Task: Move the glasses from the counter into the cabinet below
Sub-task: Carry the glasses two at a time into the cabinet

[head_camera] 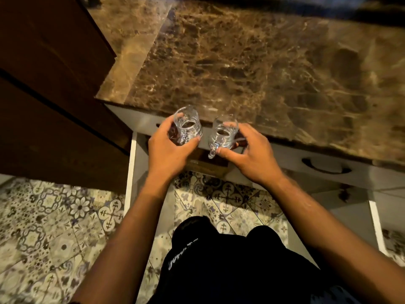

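Head view: I noted left hand and right hand each gripping a clear, cut-patterned handled glass beside the brown marble counter.

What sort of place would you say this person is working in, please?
Most likely a home kitchen: a brown marble counter over white cabinets with a drawer handle, a patterned tile floor, and two glasses held, one in the left hand and one in the right hand.

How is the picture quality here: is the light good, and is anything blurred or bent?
Head view: dim, warm light; the marble counter shows soft glare and dark far corners; both glasses look slightly smeared; wide-angle bending curves the counter edge and cabinet doors.
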Motion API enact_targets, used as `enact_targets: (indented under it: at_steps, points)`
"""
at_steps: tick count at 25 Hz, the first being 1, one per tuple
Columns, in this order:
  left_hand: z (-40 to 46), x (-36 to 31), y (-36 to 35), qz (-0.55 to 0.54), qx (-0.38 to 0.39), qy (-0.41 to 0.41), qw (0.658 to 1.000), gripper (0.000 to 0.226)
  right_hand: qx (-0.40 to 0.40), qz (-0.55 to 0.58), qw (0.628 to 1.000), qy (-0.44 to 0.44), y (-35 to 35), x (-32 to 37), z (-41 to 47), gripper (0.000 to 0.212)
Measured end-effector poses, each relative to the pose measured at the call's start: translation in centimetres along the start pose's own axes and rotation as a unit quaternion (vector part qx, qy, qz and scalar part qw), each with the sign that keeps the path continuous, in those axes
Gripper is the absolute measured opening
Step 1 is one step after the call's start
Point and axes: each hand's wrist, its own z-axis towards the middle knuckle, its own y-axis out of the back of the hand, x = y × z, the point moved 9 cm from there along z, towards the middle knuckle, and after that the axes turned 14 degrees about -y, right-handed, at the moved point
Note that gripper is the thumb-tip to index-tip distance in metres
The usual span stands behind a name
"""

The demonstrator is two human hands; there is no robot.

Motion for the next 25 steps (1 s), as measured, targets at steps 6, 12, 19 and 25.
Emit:
enact_targets:
  at_steps: [6, 12, 19, 25]
  points:
    - [-10.6, -0.1, -5.1, -0.005, -0.024, 0.08, 0.997, 0.053, 0.048, -0.009, 0.998, -0.026, 2.1, -6.6, -6.9, 0.056]
    - [-16.4, 3.4, -10.6, -0.008, 0.024, 0.123, 0.992, 0.05, 0.047, -0.035, 0.993, -0.101, 1.7, -14.9, -11.8, 0.056]
    - [-17.8, 13.5, -16.0, 0.012, 0.075, 0.085, 0.993, 0.06, -0.014, -0.014, 0.985, -0.173, -3.0, -25.6, -10.7, 0.058]
    - [-20.7, 25.6, -20.3, 0.026, 0.073, 0.144, 0.987, 0.055, -0.019, -0.062, 0.985, -0.157, -8.0, -36.6, -8.8, 0.061]
